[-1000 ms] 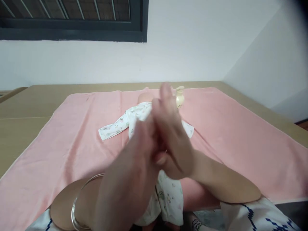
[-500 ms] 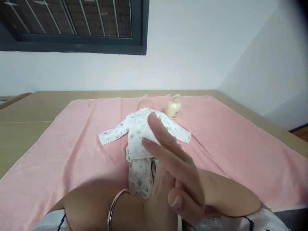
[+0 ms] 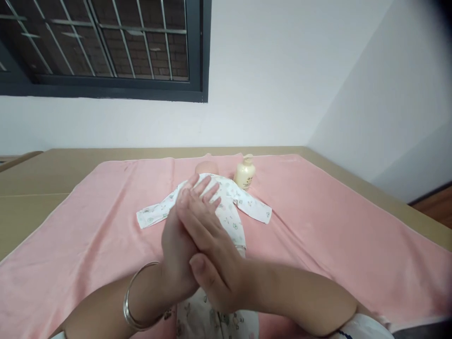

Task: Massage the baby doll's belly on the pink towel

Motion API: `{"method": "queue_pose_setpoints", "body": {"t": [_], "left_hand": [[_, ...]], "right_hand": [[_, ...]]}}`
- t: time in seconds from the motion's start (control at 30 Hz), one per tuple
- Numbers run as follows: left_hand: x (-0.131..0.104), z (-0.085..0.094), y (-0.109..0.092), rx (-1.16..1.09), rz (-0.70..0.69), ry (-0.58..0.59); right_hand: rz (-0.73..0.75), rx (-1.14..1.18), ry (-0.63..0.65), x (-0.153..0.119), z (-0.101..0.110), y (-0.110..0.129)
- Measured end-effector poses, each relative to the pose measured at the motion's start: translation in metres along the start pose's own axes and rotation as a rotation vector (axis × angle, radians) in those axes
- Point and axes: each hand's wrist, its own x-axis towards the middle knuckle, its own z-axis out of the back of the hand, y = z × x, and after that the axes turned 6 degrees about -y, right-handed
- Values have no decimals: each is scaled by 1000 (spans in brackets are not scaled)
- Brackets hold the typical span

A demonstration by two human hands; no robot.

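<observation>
Over the middle of the bed, my left hand (image 3: 173, 252) and my right hand (image 3: 221, 261) are pressed palm to palm, fingers stretched out. The right lies across the left, and nothing shows between them. Silver bangles (image 3: 127, 301) circle my left wrist. Behind the hands lies a small figure in a white printed long-sleeved top (image 3: 231, 221) and matching trousers (image 3: 197, 318), arms spread. Its smooth round head (image 3: 206, 167) points away from me; whether it is a doll cannot be told. My hands and forearms hide part of its clothes.
A cream pump bottle (image 3: 244, 175) stands right of the figure's head. Beneath both is a wrinkled pink sheet (image 3: 318, 235) over a tan surface (image 3: 31, 183). White walls and a dark-framed barred window (image 3: 106, 84) lie beyond.
My hands have moved up and left from the lower middle, and the palms now meet with fingers pointing away. The view has tilted up slightly, showing more window. Figure and bottle keep their places.
</observation>
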Motion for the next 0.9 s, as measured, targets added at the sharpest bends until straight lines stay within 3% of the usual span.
{"method": "queue_pose_setpoints", "body": {"t": [0.17,0.23,0.3,0.37,0.43,0.5,0.57,0.7,0.9], "left_hand": [[40,6,-21,-116,-417,-116],[68,13,-19,-186,-655,-197],[99,22,-7,-115,-770,-346],[127,32,14,73,-738,-444],[146,42,40,291,-604,-447],[155,49,63,519,-508,-359],[156,55,79,640,-528,-283],[153,63,87,667,-567,-220],[151,66,88,721,-557,-227]], "right_hand": [[85,6,-29,-9,-11,3],[62,22,-88,-8,-12,-7],[-30,-39,-172,-4,-13,-28],[-198,-193,-204,0,-14,-59],[-383,-387,-115,4,-15,-94],[-494,-531,31,6,-14,-122],[-522,-590,143,7,-13,-140],[-533,-662,243,12,-18,-145],[-483,-677,258,4,-21,-149]]}}
